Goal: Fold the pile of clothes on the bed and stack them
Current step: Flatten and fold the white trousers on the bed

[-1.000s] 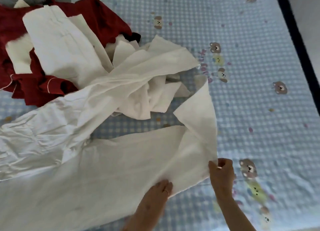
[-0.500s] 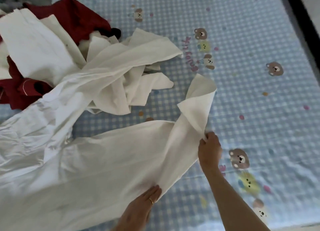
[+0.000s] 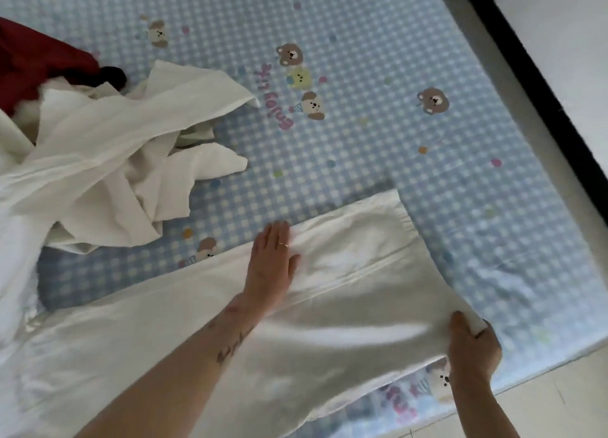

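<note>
A long white garment lies spread across the near part of the bed, its hemmed end pointing right. My left hand lies flat on it with straight fingers, near its far edge. My right hand grips the garment's near right corner at the bed's edge. A crumpled heap of white clothes lies at the left, with a dark red garment behind it at the far left.
The bed has a blue checked sheet printed with bears. Its black frame edge runs diagonally at the right, with pale floor beyond and below.
The garment's turned-up end has been laid out flat to the right. My left hand moved up onto the cloth and flattened. My right hand shifted right and nearer, holding the corner.
</note>
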Available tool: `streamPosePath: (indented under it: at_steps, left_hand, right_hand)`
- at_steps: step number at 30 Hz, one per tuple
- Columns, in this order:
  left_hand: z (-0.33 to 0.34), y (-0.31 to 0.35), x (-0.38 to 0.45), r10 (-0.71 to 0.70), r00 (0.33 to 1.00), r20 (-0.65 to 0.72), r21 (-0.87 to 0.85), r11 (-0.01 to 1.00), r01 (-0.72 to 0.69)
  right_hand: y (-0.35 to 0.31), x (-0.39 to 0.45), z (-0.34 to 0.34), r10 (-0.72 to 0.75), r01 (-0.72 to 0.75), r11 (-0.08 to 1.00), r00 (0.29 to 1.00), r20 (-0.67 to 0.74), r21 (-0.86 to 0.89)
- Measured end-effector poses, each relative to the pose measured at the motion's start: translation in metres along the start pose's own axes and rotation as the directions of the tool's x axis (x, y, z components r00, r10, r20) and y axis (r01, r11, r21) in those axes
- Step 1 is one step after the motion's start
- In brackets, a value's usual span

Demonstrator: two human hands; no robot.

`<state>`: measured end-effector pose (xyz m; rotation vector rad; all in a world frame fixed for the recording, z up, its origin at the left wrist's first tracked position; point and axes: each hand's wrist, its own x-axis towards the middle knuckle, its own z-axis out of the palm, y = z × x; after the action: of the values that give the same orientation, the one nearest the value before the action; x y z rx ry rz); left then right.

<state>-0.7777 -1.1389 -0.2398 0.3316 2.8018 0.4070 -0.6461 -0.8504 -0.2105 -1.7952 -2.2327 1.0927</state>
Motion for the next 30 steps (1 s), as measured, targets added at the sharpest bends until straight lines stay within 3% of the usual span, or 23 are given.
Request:
streamPosePath:
  at_steps: [3,5,7,9,11,13,14,16,17,19,20,21,22,24,25,27,28,29,30]
  left_hand:
    - [0.004,0.011,0.057,-0.057,0.993,0.102,0.002,0.998,0.057]
    - [-0.004,0.021,0.072,-0.063,0.998,0.029,-0.203,0.977,0.068]
    - [-0.006,0.032,0.08,-0.07,0.996,-0.056,-0.289,0.956,0.051]
    - [0.002,0.043,0.076,-0.042,0.999,-0.007,-0.184,0.982,0.04]
    - [0.015,0.051,0.055,-0.024,1.0,-0.015,-0.088,0.996,0.022]
    - [0.027,0.051,0.014,0.016,0.994,-0.104,-0.09,0.996,-0.025]
    - [0.033,0.047,-0.015,0.022,0.991,-0.133,-0.104,0.994,-0.036]
    - [0.045,0.026,-0.081,-0.018,0.992,-0.129,-0.114,0.993,0.003]
    - [0.049,0.01,-0.114,-0.069,0.991,-0.111,-0.123,0.991,0.055]
    - [0.054,-0.031,-0.173,-0.215,0.971,-0.103,-0.134,0.971,0.2]
    - [0.055,-0.052,-0.197,-0.3,0.948,-0.11,-0.137,0.949,0.285]
    - [0.052,-0.077,-0.223,-0.391,0.916,-0.096,-0.155,0.915,0.374]
    - [0.048,-0.103,-0.25,-0.461,0.885,-0.068,-0.154,0.881,0.447]
    - [0.036,-0.156,-0.311,-0.546,0.837,0.03,-0.108,0.831,0.546]
    - [0.031,-0.176,-0.337,-0.582,0.812,0.053,-0.077,0.808,0.584]
    - [0.02,-0.214,-0.383,-0.705,0.708,0.028,-0.042,0.707,0.706]
    - [0.012,-0.229,-0.392,-0.768,0.641,0.016,-0.027,0.64,0.768]
    - [0.003,-0.242,-0.393,-0.804,0.594,0.0,-0.009,0.594,0.804]
    - [-0.005,-0.25,-0.385,-0.794,0.608,-0.002,0.018,0.607,0.794]
  right_hand:
    - [0.001,0.008,-0.026,-0.111,0.109,0.992,0.993,0.035,0.058]
    - [0.001,0.018,-0.042,-0.183,0.181,0.978,0.983,0.003,0.105]
    - [0.002,0.035,-0.049,-0.192,0.192,0.976,0.981,-0.01,0.106]
    - [0.005,0.049,-0.046,-0.118,0.12,0.992,0.991,0.063,-0.043]
    - [0.003,0.05,-0.038,-0.09,0.097,0.963,0.995,0.037,-0.251]
    - [-0.001,0.033,-0.023,-0.376,0.34,0.845,0.927,-0.006,-0.411]
    - [-0.004,0.011,-0.011,-0.578,0.542,0.713,0.814,0.067,-0.445]
    - [-0.006,-0.051,0.027,-0.802,0.866,0.374,0.482,0.353,-0.331]
    - [0.0,-0.084,0.05,-0.818,0.955,0.211,0.288,0.497,-0.208]
    - [0.017,-0.139,0.089,-0.723,0.993,-0.12,-0.085,0.686,-0.004]
    - [0.025,-0.146,0.099,-0.648,0.964,-0.262,-0.208,0.732,0.041]
    - [0.03,-0.143,0.106,-0.594,0.93,-0.365,-0.277,0.755,0.054]
    - [0.031,-0.128,0.109,-0.565,0.913,-0.406,-0.283,0.775,0.037]
    - [0.032,-0.082,0.102,-0.633,0.928,-0.355,-0.148,0.76,-0.115]
    - [0.027,-0.056,0.093,-0.689,0.937,-0.267,-0.022,0.724,-0.226]
    - [0.012,-0.048,0.084,-0.717,0.917,0.017,0.289,0.635,-0.398]
    - [0.006,-0.07,0.092,-0.722,0.905,0.113,0.357,0.592,-0.409]
    - [0.006,-0.105,0.11,-0.746,0.921,0.127,0.334,0.576,-0.368]
    - [0.011,-0.148,0.128,-0.777,0.96,0.065,0.221,0.589,-0.274]
